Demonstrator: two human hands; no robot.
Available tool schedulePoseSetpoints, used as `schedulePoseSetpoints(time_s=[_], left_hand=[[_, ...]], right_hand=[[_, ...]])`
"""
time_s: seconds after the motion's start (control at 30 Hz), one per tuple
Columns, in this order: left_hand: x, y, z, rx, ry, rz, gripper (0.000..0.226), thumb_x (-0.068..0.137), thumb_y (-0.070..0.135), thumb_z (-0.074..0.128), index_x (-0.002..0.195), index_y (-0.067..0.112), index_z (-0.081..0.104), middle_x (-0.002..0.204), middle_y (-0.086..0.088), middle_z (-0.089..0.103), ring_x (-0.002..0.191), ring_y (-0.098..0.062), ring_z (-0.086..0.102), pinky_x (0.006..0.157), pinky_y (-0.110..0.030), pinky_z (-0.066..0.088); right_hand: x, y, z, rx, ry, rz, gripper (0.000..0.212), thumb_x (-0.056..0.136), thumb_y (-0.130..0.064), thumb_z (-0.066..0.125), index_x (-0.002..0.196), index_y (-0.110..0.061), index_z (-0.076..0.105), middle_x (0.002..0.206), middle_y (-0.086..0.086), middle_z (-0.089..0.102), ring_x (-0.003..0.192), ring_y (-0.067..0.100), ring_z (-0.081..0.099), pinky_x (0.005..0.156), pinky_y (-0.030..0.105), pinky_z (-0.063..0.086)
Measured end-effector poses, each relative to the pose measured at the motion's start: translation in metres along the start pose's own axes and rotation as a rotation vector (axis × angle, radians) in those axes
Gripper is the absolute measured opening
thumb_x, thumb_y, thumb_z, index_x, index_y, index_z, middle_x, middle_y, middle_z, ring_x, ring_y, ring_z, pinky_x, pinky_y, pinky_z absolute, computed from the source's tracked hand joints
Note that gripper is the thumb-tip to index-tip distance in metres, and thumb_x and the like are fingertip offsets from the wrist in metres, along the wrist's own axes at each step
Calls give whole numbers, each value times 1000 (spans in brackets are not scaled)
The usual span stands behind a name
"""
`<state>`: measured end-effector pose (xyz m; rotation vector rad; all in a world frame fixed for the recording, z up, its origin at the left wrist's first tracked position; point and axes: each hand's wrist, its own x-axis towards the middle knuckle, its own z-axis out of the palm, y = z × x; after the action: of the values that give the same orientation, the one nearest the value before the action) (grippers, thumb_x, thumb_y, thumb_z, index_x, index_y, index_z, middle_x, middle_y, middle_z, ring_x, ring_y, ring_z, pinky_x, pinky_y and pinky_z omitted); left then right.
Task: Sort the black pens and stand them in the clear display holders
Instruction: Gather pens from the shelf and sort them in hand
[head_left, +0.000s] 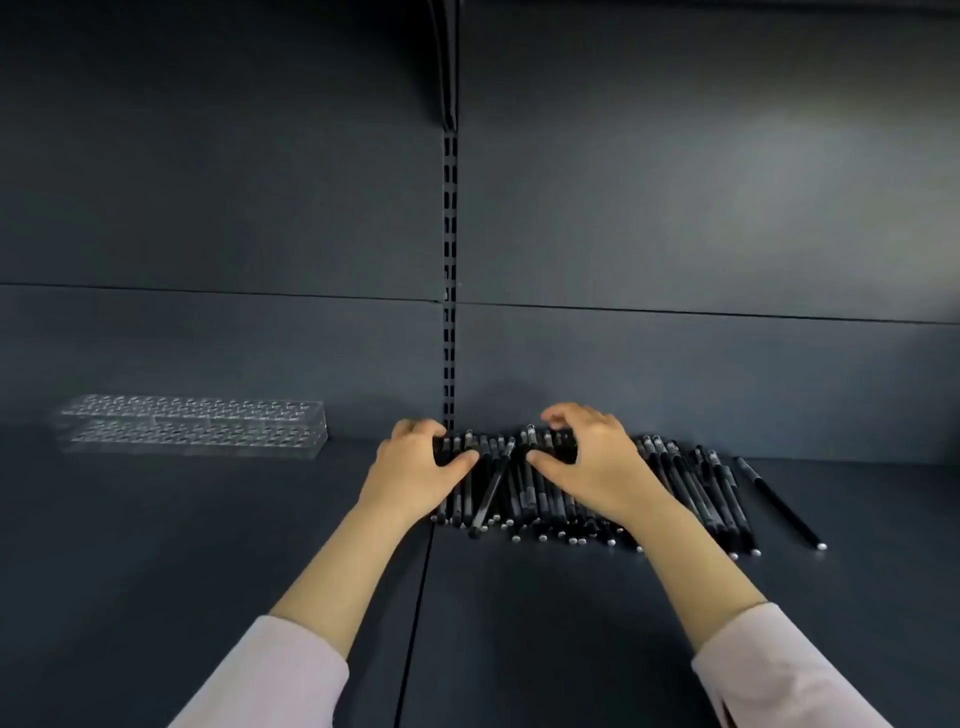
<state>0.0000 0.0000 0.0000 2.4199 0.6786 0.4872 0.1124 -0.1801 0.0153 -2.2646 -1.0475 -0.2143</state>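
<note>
Black pens are heaped on the dark shelf around 5 o'clock in view. The left hand has fingers and thumb curled round a bunch at the pile's 9 o'clock end. The right hand arches over the middle with its thumb on the pens, can't tell if it's actually gripping, and the two clear display holders sit well off at 9 o'clock.

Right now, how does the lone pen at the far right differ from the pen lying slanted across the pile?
The lone black pen lies on the dark shelf, apart from the pile of black pens; the slanted black pen rests atop that pile, crossing its neighbours. The lone pen's near end angles right, the slanted pen's left. Both are slim, black and lying down; neither stands in the clear display holders.
</note>
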Motion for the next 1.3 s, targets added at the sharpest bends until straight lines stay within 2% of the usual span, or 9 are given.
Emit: schedulePoseSetpoints(time_s=[0.07, 0.2, 0.4, 0.63, 0.8, 0.93, 1.2, 1.3], left_hand=[[3, -1, 5, -43, -28, -89, 69, 86, 60, 60, 139, 18, 44, 144, -4, 37, 132, -28, 41, 100, -38, 43], [3, 0, 15, -57, -79, -159, 85, 82, 67, 59, 145, 16, 35, 149, -7, 34, 137, -30, 34, 105, -42, 40], [2, 6, 22, -44, -120, -206, 107, 75, 72, 62, 152, 12, 19, 156, -7, 27, 144, -33, 15, 111, -44, 30], [1, 16, 25, -120, -107, -243, 104, 76, 55, 74, 151, 13, 16, 152, -7, 33, 143, -32, 17, 110, -41, 31], [5, 19, 24, -269, -73, -360, 104, 74, 40, 83, 151, 14, 18, 152, -5, 32, 144, -29, 18, 109, -41, 34], [10, 25, 22, -282, -102, -425, 103, 75, 33, 83, 152, 19, 16, 153, -4, 31, 143, -29, 20, 106, -40, 37], [16, 29, 22, -385, -98, -496, 109, 69, 23, 88, 151, 17, 17, 152, -8, 33, 138, -31, 33, 107, -48, 41], [16, 27, 23, -447, -99, -500, 99, 73, 18, 86, 149, 13, 22, 149, -9, 38, 135, -30, 38, 99, -41, 43]], right_hand=[[1, 4, 3, -22, -1, 9, 46, 84, -45, 65, 125, -27, 54, 120, -10, 57, 117, 14, 47, 101, 34, 40], [0, 14, 12, -49, -25, 15, 47, 86, -45, 63, 127, -26, 53, 122, -9, 56, 119, 13, 45, 101, 30, 38], [0, 20, 21, -77, -29, 15, 46, 85, -46, 63, 126, -26, 54, 123, -10, 56, 121, 14, 44, 104, 38, 37], [-2, 22, 21, -85, -56, 20, 49, 86, -46, 62, 129, -26, 52, 125, -10, 55, 124, 13, 42, 107, 39, 34], [-2, 22, 21, -81, -61, 25, 49, 86, -46, 62, 129, -26, 53, 127, -9, 55, 125, 15, 42, 107, 40, 34], [-2, 22, 23, -98, -46, 40, 47, 87, -45, 61, 129, -26, 53, 130, -8, 54, 128, 16, 39, 109, 39, 31], [-2, 24, 24, -119, -64, 63, 49, 88, -46, 59, 132, -27, 51, 138, -8, 48, 134, 17, 33, 109, 36, 25], [-2, 24, 24, -131, -68, 68, 49, 88, -47, 59, 132, -27, 51, 139, -8, 46, 135, 18, 32, 109, 37, 24]])
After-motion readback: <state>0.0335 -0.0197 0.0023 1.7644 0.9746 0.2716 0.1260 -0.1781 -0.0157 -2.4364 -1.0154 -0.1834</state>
